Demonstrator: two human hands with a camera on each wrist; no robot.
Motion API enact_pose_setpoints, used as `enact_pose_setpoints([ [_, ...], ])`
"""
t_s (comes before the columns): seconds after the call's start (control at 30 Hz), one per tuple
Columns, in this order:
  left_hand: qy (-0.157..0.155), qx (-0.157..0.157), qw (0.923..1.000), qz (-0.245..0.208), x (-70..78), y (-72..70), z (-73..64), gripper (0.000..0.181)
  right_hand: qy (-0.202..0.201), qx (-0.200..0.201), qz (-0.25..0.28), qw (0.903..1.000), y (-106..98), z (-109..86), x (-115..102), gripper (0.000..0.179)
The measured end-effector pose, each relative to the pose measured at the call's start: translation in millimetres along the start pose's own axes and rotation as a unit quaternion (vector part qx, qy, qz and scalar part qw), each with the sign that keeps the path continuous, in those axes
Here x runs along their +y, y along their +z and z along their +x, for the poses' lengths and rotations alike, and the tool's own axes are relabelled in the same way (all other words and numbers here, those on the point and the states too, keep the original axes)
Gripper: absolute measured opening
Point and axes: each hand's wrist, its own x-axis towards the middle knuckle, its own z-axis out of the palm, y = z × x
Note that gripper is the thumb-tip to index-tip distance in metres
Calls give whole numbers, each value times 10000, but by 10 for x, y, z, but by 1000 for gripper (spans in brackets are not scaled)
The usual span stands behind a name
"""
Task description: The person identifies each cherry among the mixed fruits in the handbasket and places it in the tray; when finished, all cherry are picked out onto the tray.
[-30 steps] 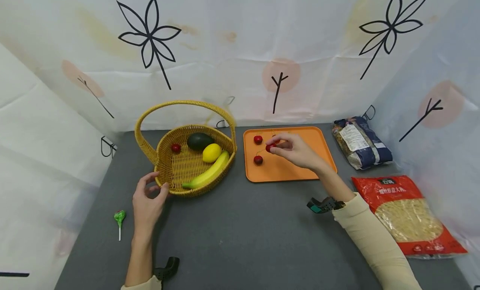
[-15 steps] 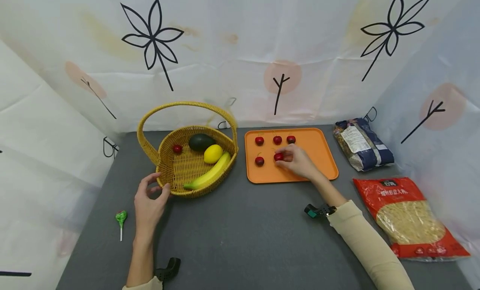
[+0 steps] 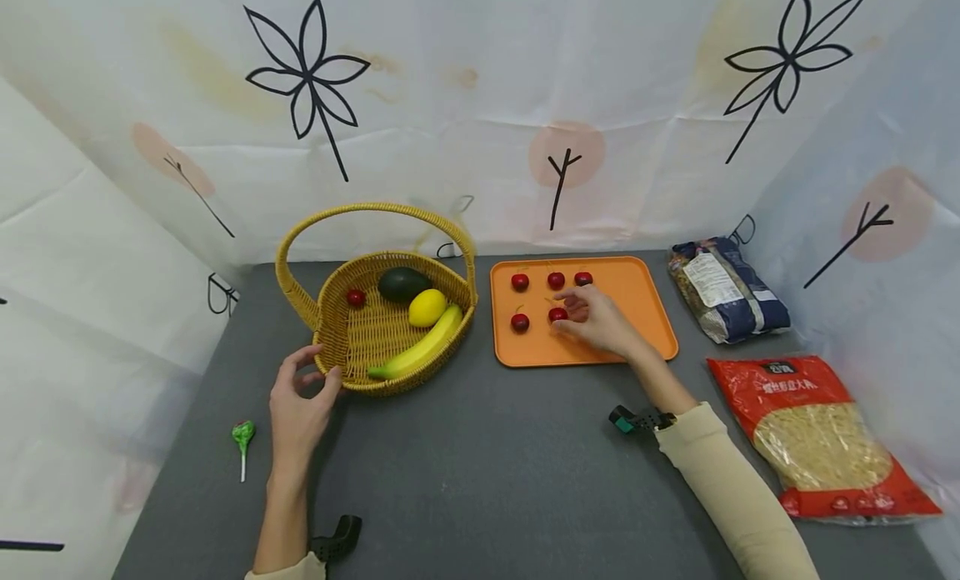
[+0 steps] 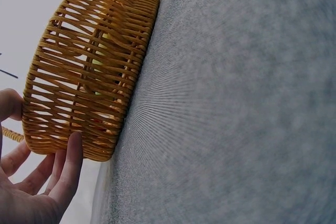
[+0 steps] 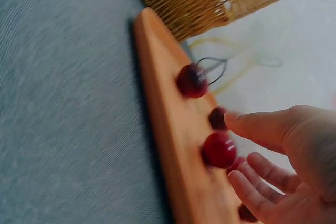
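Observation:
My left hand (image 3: 298, 409) holds the near left side of a yellow wicker basket (image 3: 367, 388) with a tall handle. In the left wrist view, its fingers (image 4: 72, 156) touch the woven wall. A red cherry (image 3: 356, 297), a dark avocado (image 3: 402, 285), a yellow lemon (image 3: 427, 307) and a banana (image 3: 420, 347) lie inside the basket. My right hand (image 3: 596, 320) is over the orange tray (image 3: 645, 330), its thumb and fingers parted around a cherry (image 5: 219, 149) that rests on the tray. Other cherries stand in rows there, including one cherry (image 3: 520, 322) at front left.
A green lollipop (image 3: 243, 437) lies on the grey table (image 3: 480, 480) left of my left arm. At the right are a blue bag of dry food (image 3: 723, 288) and a red pasta bag (image 3: 821, 434). A white printed cloth (image 3: 465, 130) encloses the back and sides.
My right hand lowered a cherry to the tray's front row, right of another cherry, then parted its fingers from it. The left hand stayed at the basket.

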Motion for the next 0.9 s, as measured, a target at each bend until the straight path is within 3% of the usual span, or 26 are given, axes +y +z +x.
enact_pose_setpoints([
  [0.23, -8, -11, 10000, 47, 1, -1, -2, 47, -368, 80, 801, 9961, -77, -73, -343, 43],
  [0.47, 69, -13, 10000, -49, -6, 5, 1, 47, -1058, -238, 1289, 9857, 69, -67, -860, 32],
  [0.7, 68, 1, 9999, -92, -12, 4, -1, 47, -1838, -880, 1621, 9655, 481, 197, -1374, 30],
  [0.9, 80, 20, 9999, -61, -12, 4, 0, 47, -1750, -1635, 1576, 9580, 994, 678, -1722, 39],
])
